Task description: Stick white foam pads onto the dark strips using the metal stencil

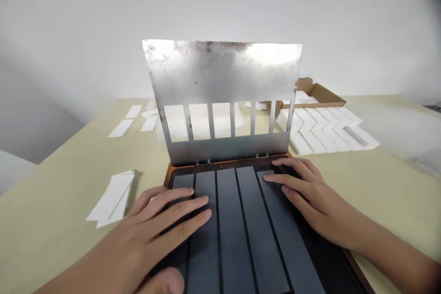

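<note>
A dark board (317, 252) with an orange-brown edge holds several long grey-blue strips (230, 220) side by side. Hinged at its far edge, a metal plate (223, 73) with a row of rectangular openings stands raised. My left hand (155, 225) lies over the left strips, fingers spread, its fingertips on the two leftmost. On the right, my right hand (310, 193) has its fingers apart, with one fingertip at the upper end of the rightmost strip and another by the board's far right corner. Neither hand grips anything.
White cards (115, 197) lie on the pale yellow table (51, 220) at left, with more cards (121, 127) farther back. Behind the plate at right are overlapping rows of white cards (324, 131) and an open cardboard box (327, 95) with white pieces inside. A wall stands behind.
</note>
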### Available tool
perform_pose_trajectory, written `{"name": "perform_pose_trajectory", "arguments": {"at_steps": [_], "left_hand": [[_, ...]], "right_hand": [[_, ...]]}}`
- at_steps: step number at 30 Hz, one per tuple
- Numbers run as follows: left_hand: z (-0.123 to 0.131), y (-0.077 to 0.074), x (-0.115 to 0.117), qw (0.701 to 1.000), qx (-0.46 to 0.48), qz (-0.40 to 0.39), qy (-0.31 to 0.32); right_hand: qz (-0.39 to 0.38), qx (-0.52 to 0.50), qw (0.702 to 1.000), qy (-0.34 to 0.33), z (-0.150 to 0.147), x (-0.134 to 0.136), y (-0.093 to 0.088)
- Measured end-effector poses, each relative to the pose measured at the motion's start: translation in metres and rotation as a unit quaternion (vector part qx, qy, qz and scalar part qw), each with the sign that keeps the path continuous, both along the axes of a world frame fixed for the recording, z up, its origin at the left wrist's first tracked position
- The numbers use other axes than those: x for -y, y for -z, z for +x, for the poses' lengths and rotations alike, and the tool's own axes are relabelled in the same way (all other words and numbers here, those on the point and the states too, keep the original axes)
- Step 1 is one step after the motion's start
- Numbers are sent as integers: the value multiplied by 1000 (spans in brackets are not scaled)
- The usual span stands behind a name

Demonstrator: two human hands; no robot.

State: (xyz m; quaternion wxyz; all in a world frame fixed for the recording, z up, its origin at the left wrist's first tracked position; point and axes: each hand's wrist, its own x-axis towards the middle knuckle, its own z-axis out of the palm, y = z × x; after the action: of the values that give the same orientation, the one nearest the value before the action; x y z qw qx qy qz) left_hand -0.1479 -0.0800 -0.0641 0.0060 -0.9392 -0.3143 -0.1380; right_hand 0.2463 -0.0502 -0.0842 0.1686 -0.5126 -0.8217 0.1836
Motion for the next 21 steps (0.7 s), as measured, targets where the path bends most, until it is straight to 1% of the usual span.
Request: {"name": "perform_pose_trajectory", "arguments": {"at_steps": [8, 17, 21], "left_hand": [[-4, 19, 5, 1000, 13, 13, -16], [-6, 26, 3, 999, 34, 26, -14], [-6, 26, 2, 999, 27, 36, 0]], "right_hand": [[22, 13, 1000, -2, -2, 0, -1], [37, 14, 999, -3, -2, 1, -3], [31, 14, 999, -2, -2, 1, -3]]}}
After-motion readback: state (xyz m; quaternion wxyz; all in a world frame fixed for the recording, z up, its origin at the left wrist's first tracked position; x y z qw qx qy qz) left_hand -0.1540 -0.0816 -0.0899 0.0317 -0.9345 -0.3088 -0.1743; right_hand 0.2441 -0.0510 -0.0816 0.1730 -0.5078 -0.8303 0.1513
